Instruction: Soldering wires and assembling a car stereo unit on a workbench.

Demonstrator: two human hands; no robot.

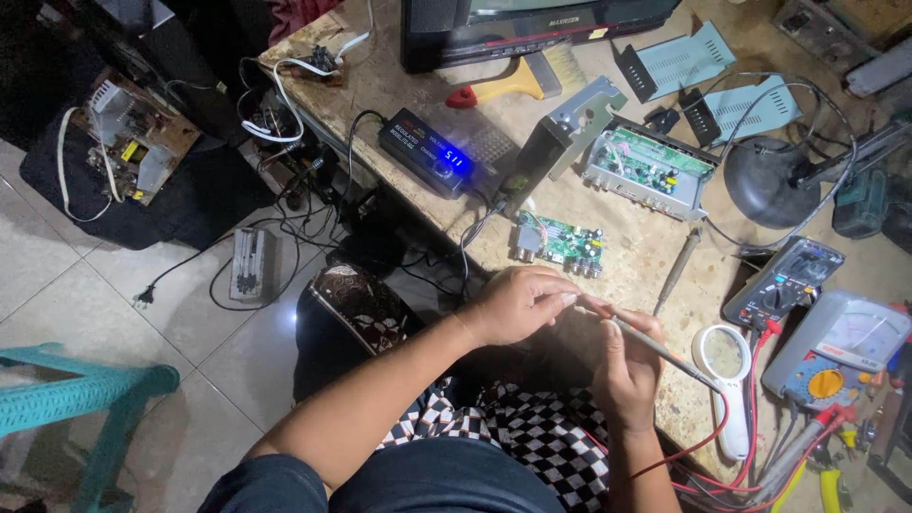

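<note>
My left hand (518,304) and my right hand (627,366) meet at the near edge of the workbench (399,85). Both grip a thin red-tipped test probe (655,347), the left pinching its tip end, the right wrapped around its shaft. Its red lead (708,442) trails down to the right. A small green circuit board (560,244) lies on the bench just beyond my left hand.
A power supply with a blue lit display (425,150), an open receiver chassis (649,171), a digital multimeter (787,285), an analog meter (836,347), a white magnifier (727,385) and a soldering iron (679,268) crowd the bench. A teal stool (85,394) stands on the floor at left.
</note>
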